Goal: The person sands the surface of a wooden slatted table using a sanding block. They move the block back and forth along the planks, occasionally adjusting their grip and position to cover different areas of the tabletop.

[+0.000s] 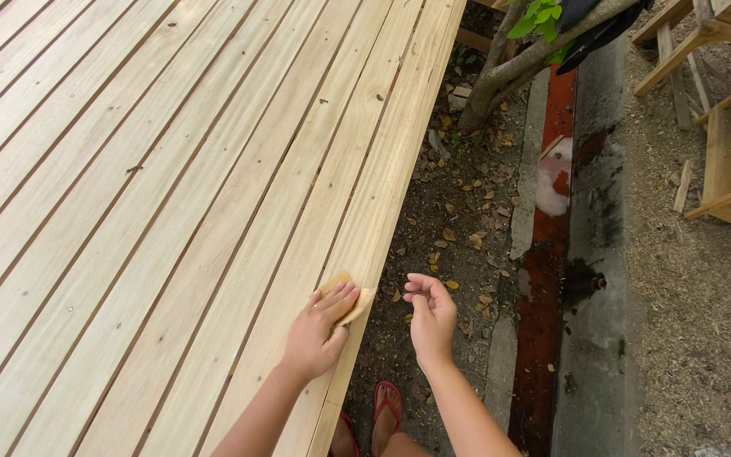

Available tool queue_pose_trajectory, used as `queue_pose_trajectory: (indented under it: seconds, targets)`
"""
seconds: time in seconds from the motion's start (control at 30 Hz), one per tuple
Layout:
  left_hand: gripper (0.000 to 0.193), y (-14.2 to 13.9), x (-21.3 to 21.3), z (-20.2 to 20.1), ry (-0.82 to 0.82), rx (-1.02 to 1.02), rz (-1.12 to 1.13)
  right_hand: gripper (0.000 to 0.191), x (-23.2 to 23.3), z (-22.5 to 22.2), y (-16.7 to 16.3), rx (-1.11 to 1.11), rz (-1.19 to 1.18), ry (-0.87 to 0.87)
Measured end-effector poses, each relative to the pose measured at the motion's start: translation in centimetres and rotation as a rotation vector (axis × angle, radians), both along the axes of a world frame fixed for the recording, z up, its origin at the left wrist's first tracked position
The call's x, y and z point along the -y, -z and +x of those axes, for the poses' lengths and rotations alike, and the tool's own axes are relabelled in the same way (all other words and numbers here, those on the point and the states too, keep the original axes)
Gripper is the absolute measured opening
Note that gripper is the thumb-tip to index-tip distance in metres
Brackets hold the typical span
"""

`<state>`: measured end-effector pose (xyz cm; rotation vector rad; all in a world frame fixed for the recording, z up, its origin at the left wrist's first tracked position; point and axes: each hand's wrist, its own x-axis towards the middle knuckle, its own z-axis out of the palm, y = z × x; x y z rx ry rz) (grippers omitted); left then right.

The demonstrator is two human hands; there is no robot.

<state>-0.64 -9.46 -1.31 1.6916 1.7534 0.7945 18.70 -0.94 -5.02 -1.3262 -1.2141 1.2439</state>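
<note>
- Left hand (315, 334): grip pressing sandpaper (344, 292) flat on tabletop (171, 211), at its right edge.
- Right hand (431, 317): holds nothing, fingers loosely curled, off the edge over ground (458, 211).

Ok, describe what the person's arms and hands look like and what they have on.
Both arms are bare to the frame's lower edge: no sleeves show. The left hand and right hand wear no gloves, and no rings, watch or bracelets are visible. Fingernails look short and unpainted, as far as can be told. Below, one foot wears a red flip-flop.
</note>
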Motion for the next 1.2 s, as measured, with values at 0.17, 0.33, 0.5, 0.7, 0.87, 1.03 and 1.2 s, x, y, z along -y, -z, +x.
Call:
queue_pose_trajectory:
  seconds: [0.17,0.33,0.5,0.7,0.87,1.03,1.2]
  targets:
    - [0.050,1.6,-0.2,0.7,-0.021,-0.128,0.084,0.028,-2.7,-3.9,-2.7,0.143,0.088,-0.101]
    - [0.054,3.4,7.9,-2.0,0.124,-0.252,-0.108,0.058,-10.0,-8.5,-5.5,0.419,-0.205,-0.146]
    - [0.060,6.3,14.5,-1.1,-0.170,-0.788,0.429,0.073,-13.0,-11.4,-4.7,0.470,-0.227,-0.216]
    - [0.055,4.0,-4.0,-0.6,-0.129,-0.375,-0.190,0.071,-12.8,-12.7,-2.0,0.533,-0.121,-0.028]
    - [0.053,4.7,-3.1,0.2,-0.130,-0.277,-0.186,0.064,-13.4,-12.5,-1.4,0.221,-0.333,0.072]
    - [0.053,7.1,9.3,1.8,-0.250,-0.745,0.370,0.062,-13.9,-11.8,-2.0,0.199,-0.488,0.021]
    - [0.054,4.7,-1.4,1.2,-0.116,-0.453,-0.041,0.062,-14.1,-11.1,-2.0,0.249,-0.459,0.014]
